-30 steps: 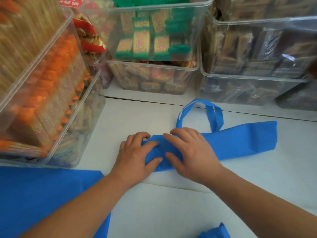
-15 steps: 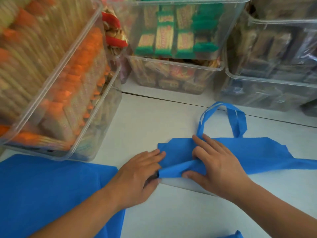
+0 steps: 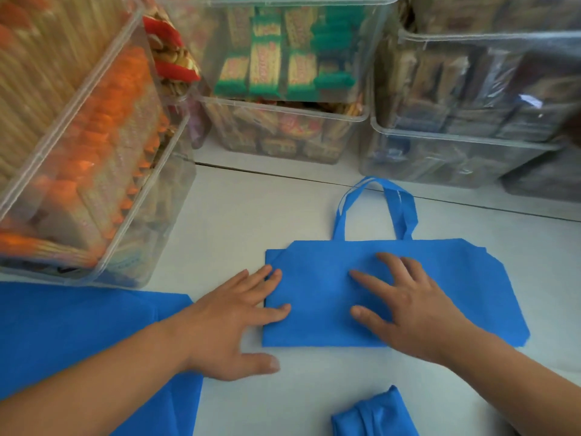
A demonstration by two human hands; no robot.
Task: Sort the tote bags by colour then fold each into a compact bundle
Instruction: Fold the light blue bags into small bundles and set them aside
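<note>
So there's a blue tote bag (image 3: 320, 278) lying flat on the white surface (image 3: 251, 221), a bit right of the middle of the frame. It's folded into a wide strip, and its handles (image 3: 399, 209) loop up toward the top of the frame.

The left hand (image 3: 232, 325) comes in from the lower left. Its fingers are straight and loosely spread, with the fingertips resting on the bag's left edge and the thumb lying on the bare surface below it. The right hand (image 3: 408, 313) comes in from the lower right and sits flat on top of the bag, fingers splayed and pressing the fabric down. Neither hand is gripping or pinching anything.

A second blue tote (image 3: 78, 325) is spread flat at the lower left, partly under the left forearm. At the bottom edge, right of centre, there's a folded blue bundle (image 3: 374, 413) that's cut off by the frame.

Along the top sit stacked clear plastic bins of packaged snacks:
- the orange-pack bin (image 3: 94, 136) at upper left, tilted in this wide-angle view
- the green-pack bin (image 3: 283, 58) at top centre
- the dark-pack bin (image 3: 471, 105) at upper right

The labels are too blurry to read.
</note>
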